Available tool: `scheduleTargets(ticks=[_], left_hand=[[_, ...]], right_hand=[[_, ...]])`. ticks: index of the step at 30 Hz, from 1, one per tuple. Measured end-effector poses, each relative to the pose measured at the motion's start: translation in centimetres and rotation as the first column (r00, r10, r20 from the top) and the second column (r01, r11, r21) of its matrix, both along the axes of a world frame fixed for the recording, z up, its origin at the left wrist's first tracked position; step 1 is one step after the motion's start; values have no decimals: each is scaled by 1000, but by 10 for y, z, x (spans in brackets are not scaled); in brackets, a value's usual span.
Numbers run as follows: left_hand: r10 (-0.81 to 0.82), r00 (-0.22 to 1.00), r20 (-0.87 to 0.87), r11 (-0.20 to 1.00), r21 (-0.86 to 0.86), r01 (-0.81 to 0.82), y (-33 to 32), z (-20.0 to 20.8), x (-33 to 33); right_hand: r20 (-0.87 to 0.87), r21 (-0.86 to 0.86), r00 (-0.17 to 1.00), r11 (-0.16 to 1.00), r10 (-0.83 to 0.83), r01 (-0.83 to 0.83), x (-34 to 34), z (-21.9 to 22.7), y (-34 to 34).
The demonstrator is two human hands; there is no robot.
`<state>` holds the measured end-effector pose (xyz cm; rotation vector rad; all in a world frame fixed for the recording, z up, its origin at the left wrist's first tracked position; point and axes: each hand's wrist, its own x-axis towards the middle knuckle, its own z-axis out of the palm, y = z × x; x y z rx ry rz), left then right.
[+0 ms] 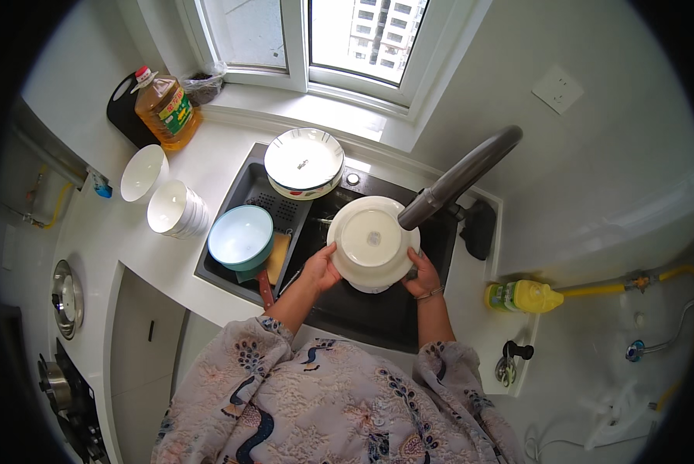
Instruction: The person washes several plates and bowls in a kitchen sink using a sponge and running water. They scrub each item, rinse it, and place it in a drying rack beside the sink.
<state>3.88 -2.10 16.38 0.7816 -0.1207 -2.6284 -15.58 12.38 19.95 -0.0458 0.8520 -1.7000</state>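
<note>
A white plate (374, 237) is held over the black sink (370, 317), its underside with the foot ring turned up toward me. My left hand (322, 269) grips its lower left rim, and my right hand (422, 273), with a bracelet at the wrist, grips its lower right rim. The fingers beneath the plate are hidden. The grey faucet (463, 178) reaches over the plate's right edge. Behind and left of it, several stacked plates (304, 158) rest at the sink's back edge.
Blue bowls (240, 236), a yellow sponge (278, 257) and a red-handled knife (265, 288) sit in the grey drain tray (242, 185). White bowls (173, 209) and an oil bottle (167, 112) stand on the left counter. A yellow detergent bottle (523, 297) lies at the right.
</note>
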Motion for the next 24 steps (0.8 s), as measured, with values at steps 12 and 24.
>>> scheduleTargets(ticks=[12, 24], left_hand=[[-64, 996, 62, 998, 24, 62, 4, 8, 0], [-299, 938, 174, 942, -103, 320, 13, 40, 2]], right_hand=[[241, 95, 966, 993, -97, 76, 9, -36, 26], [-976, 218, 47, 963, 213, 161, 52, 30, -5]])
